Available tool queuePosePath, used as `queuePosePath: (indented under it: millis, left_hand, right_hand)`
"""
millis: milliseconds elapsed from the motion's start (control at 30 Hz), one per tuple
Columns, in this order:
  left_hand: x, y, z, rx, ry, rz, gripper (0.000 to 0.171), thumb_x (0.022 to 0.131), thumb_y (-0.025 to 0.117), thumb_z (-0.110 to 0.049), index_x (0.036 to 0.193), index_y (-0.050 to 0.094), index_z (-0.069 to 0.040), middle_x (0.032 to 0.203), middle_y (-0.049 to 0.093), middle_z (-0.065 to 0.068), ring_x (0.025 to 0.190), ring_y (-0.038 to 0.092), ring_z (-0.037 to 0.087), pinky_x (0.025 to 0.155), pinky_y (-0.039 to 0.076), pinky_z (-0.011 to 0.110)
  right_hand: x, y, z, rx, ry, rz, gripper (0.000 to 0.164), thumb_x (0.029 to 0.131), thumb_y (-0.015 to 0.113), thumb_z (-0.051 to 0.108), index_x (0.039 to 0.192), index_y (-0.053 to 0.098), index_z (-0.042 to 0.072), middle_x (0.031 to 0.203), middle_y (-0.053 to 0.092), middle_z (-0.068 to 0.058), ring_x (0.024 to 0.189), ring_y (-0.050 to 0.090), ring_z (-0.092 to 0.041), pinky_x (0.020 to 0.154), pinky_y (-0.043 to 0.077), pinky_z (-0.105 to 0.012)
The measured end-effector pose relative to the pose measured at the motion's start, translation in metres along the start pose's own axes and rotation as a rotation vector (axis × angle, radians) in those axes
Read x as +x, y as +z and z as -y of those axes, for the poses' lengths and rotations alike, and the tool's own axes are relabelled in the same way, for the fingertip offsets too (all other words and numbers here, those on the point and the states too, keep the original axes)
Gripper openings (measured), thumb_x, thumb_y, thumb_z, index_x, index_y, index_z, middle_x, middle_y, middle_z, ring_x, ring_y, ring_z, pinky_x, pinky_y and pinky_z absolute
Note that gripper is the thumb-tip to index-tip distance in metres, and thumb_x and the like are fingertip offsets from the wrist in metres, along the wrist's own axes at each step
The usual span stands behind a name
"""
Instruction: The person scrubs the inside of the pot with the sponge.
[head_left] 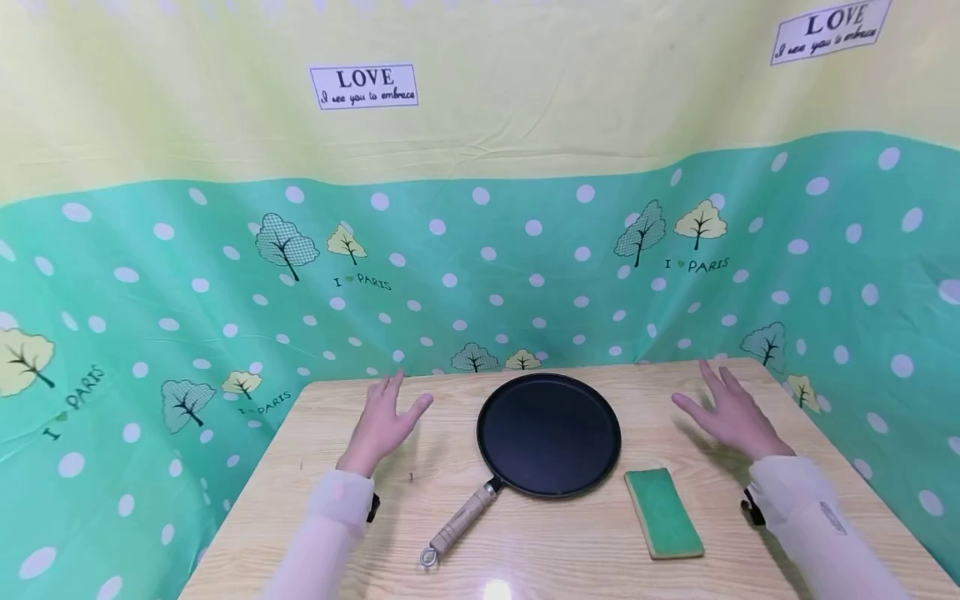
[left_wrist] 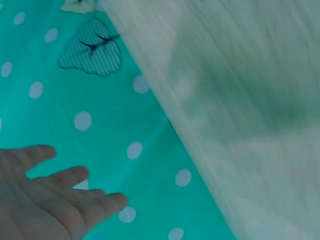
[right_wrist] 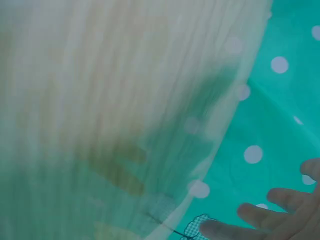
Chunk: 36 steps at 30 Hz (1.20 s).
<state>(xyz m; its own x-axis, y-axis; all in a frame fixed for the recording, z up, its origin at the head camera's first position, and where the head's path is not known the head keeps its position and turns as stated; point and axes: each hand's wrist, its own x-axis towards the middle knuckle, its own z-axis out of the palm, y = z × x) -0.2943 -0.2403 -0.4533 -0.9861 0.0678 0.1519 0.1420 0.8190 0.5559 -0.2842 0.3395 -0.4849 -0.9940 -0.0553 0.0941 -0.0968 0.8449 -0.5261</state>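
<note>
A round black flat pan [head_left: 551, 433] lies on the wooden table, its wooden handle [head_left: 465, 521] pointing toward the near left. To the right of the pan is a green scouring sponge [head_left: 664, 512], lying flat with its green face up. My left hand [head_left: 382, 425] hovers left of the pan, fingers spread and holding nothing; the left wrist view shows its fingers [left_wrist: 67, 177] over the table's edge. On the other side, my right hand [head_left: 731, 414] is held over the table beyond the sponge, fingers apart, also with nothing in it. Both hands are apart from the pan and sponge.
The light wood table [head_left: 555, 550] ends at the back and sides against a green dotted curtain [head_left: 442, 275] with printed trees. Bands with dark devices [head_left: 752, 507] are on both wrists. A light glare shows at the table's near edge.
</note>
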Motion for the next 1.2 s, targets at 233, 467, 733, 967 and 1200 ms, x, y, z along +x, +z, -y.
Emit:
queuePosePath:
  millis: [233, 467, 733, 967, 1200]
  left_hand:
    - [-0.018, 0.014, -0.015, -0.194, -0.018, -0.011, 0.097, 0.101, 0.055, -0.068, 0.164, 0.028, 0.001, 0.163, 0.034, 0.030, 0.150, 0.032, 0.051, 0.119, 0.028, 0.066]
    - [-0.039, 0.023, -0.032, -0.256, -0.053, 0.015, 0.091, 0.103, 0.056, -0.064, 0.161, 0.035, 0.004, 0.154, 0.045, 0.034, 0.139, 0.046, 0.054, 0.111, 0.039, 0.066]
    - [-0.062, 0.031, -0.037, -0.284, -0.074, 0.108, 0.082, 0.104, 0.058, -0.060, 0.152, 0.049, 0.005, 0.143, 0.057, 0.034, 0.123, 0.063, 0.050, 0.100, 0.051, 0.060]
    - [-0.078, 0.037, -0.042, -0.301, -0.059, 0.171, 0.071, 0.105, 0.062, -0.050, 0.147, 0.055, 0.007, 0.130, 0.066, 0.027, 0.120, 0.065, 0.043, 0.098, 0.052, 0.059]
    - [-0.085, 0.041, -0.049, -0.318, -0.013, 0.265, 0.056, 0.105, 0.065, -0.042, 0.134, 0.065, 0.006, 0.113, 0.072, 0.015, 0.100, 0.070, 0.031, 0.087, 0.056, 0.050]
  right_hand:
    - [-0.023, 0.007, 0.010, 0.095, -0.002, 0.035, 0.099, 0.107, 0.046, 0.062, 0.167, -0.010, 0.007, 0.165, 0.003, -0.043, 0.145, 0.010, -0.070, 0.105, 0.018, -0.085]
    - [-0.043, 0.014, 0.026, 0.133, -0.060, 0.055, 0.096, 0.108, 0.053, 0.055, 0.168, -0.001, 0.002, 0.167, 0.011, -0.039, 0.147, 0.016, -0.065, 0.110, 0.020, -0.080]
    - [-0.073, 0.022, 0.048, 0.054, -0.117, 0.197, 0.083, 0.107, 0.061, 0.045, 0.158, 0.031, -0.014, 0.151, 0.040, -0.044, 0.137, 0.038, -0.065, 0.104, 0.038, -0.075]
    - [-0.092, 0.026, 0.080, 0.045, -0.140, 0.282, 0.081, 0.104, 0.066, 0.048, 0.154, 0.043, -0.010, 0.149, 0.047, -0.039, 0.136, 0.044, -0.060, 0.103, 0.042, -0.072]
    - [-0.102, 0.035, 0.105, -0.043, -0.133, 0.317, 0.076, 0.099, 0.071, 0.050, 0.149, 0.054, -0.004, 0.149, 0.044, -0.040, 0.132, 0.050, -0.059, 0.099, 0.046, -0.070]
